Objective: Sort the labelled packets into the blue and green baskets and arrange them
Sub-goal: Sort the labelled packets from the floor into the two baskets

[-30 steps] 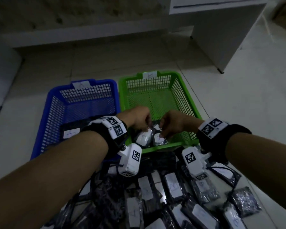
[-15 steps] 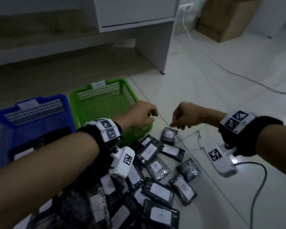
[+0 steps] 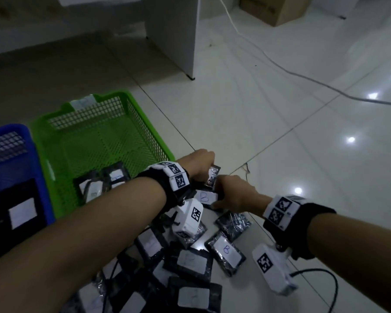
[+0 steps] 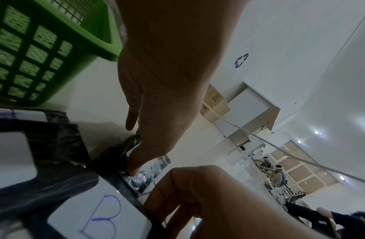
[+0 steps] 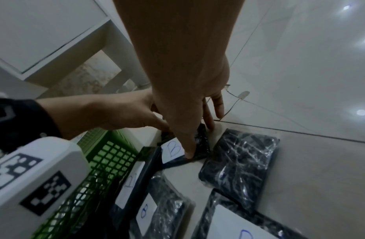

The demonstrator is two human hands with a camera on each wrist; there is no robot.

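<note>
Dark plastic packets with white labels lie in a pile (image 3: 190, 260) on the floor, right of the green basket (image 3: 145, 123). My left hand (image 3: 207, 168) pinches a small dark packet (image 3: 213, 177) at the pile's far end; in the left wrist view the thumb (image 4: 134, 168) lies on that packet (image 4: 116, 150). Just beside it, my right hand (image 3: 221, 195) grips a packet labelled B (image 3: 204, 197), with the thumb (image 5: 187, 150) on that B packet (image 5: 172, 149) and the fingers over its far edge. The green basket holds two packets (image 3: 93, 188). The blue basket (image 3: 32, 159) at the left holds a labelled packet (image 3: 20, 211).
A white desk panel (image 3: 174, 30) stands behind the baskets. A white cable (image 3: 280, 66) runs across the tiled floor towards a cardboard box (image 3: 273, 10). A black lead (image 3: 321, 274) trails from my right wrist camera. Bare tiles stretch to the right of the pile.
Both hands left the green basket and moved right and down to the pile's far end, where each has taken hold of a packet. The head view swung right.
</note>
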